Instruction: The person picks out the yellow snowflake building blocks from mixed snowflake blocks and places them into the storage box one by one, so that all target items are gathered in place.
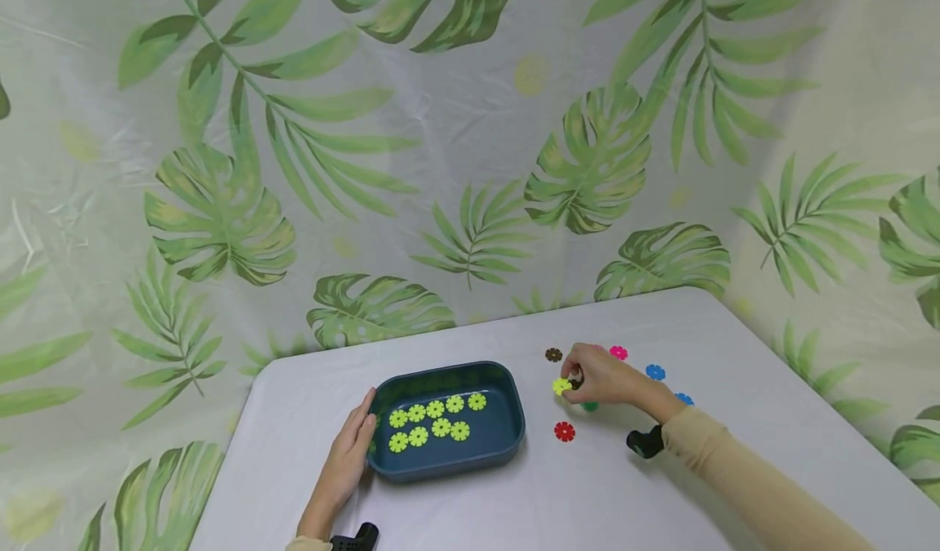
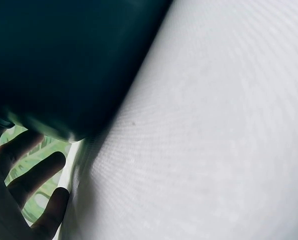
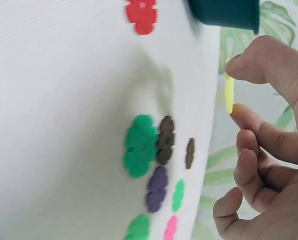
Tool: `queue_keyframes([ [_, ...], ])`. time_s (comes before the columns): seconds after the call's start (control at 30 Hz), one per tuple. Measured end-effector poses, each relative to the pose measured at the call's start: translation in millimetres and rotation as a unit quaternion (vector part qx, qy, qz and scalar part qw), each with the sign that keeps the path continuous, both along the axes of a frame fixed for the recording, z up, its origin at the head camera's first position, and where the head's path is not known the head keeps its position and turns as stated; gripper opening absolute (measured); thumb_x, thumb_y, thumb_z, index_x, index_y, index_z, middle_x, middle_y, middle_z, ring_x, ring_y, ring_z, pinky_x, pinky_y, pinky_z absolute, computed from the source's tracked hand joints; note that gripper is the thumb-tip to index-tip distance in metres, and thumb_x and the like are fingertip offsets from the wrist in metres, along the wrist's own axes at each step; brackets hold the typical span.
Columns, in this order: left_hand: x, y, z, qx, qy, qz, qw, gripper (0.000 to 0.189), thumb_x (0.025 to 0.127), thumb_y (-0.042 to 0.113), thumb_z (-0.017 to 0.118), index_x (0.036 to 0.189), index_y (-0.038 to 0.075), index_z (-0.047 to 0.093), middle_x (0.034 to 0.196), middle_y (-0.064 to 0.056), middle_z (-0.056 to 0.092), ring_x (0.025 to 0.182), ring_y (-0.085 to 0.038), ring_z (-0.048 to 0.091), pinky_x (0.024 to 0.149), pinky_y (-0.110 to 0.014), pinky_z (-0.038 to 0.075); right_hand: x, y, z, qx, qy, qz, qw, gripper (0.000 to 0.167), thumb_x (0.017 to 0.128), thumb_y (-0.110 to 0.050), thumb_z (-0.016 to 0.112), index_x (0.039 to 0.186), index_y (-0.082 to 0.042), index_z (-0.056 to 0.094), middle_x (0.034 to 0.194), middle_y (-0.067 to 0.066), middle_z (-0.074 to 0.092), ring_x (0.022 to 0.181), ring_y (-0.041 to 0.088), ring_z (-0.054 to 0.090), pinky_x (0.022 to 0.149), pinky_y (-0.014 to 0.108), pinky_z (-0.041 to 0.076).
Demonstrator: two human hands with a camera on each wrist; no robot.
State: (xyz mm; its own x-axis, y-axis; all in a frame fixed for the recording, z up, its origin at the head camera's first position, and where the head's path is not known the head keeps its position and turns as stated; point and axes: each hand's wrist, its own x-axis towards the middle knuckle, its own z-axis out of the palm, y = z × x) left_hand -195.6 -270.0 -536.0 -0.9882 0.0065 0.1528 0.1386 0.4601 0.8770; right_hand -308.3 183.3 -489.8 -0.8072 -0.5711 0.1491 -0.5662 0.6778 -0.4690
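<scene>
At the tray's left end, my left hand rests against the rim. Its fingers are fairly straight and spread in the left wrist view. The dark blue tray holds several yellow-green notched plastic discs in two rough rows. To its right, my right hand pinches one more yellow-green disc edge-on between thumb and index finger, above the table. Below that hand in the right wrist view lie green, brown and purple discs.
A red disc lies right of the tray. Beyond the right hand are a brown disc, a pink one and blue ones. Behind the white-covered table hangs a leaf-print curtain.
</scene>
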Motion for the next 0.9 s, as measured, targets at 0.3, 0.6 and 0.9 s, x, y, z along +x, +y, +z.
queue_keyframes([
  [0.3, 1.3, 2.1, 8.1, 0.011, -0.009, 0.004, 0.9999, 0.051, 0.112, 0.030, 0.038, 0.161, 0.016, 0.029, 0.160, -0.014, 0.035, 0.150, -0.035, 0.024, 0.121, -0.057, 0.017, -5.6, -29, 31.9, 0.010, 0.008, 0.026, 0.9996, 0.022, 0.081, -0.028, 0.084, 0.092, -0.014, 0.071, 0.092, 0.000, 0.060, 0.087, 0.018, 0.059, 0.077, 0.032, 0.054],
  [0.6, -2.9, -3.3, -2.4, 0.015, 0.000, 0.003, 0.9999, 0.052, 0.111, 0.036, 0.040, 0.160, 0.020, 0.032, 0.159, -0.009, 0.037, 0.150, -0.033, 0.027, 0.120, -0.058, 0.020, -5.0, -67, 46.4, 0.008, 0.015, 0.079, 0.9967, 0.022, 0.080, -0.024, 0.084, 0.093, -0.012, 0.072, 0.091, 0.002, 0.059, 0.086, 0.023, 0.058, 0.074, 0.030, 0.051],
  [0.9, -0.9, -2.1, -2.9, 0.016, -0.006, 0.001, 0.9999, 0.053, 0.111, 0.037, 0.040, 0.160, 0.018, 0.032, 0.158, -0.011, 0.038, 0.149, -0.035, 0.027, 0.120, -0.058, 0.019, 3.3, -107, 45.2, 0.059, 0.023, 0.137, 0.9885, 0.019, 0.083, -0.026, 0.083, 0.094, -0.016, 0.071, 0.090, -0.002, 0.056, 0.079, 0.011, 0.052, 0.073, 0.026, 0.050],
])
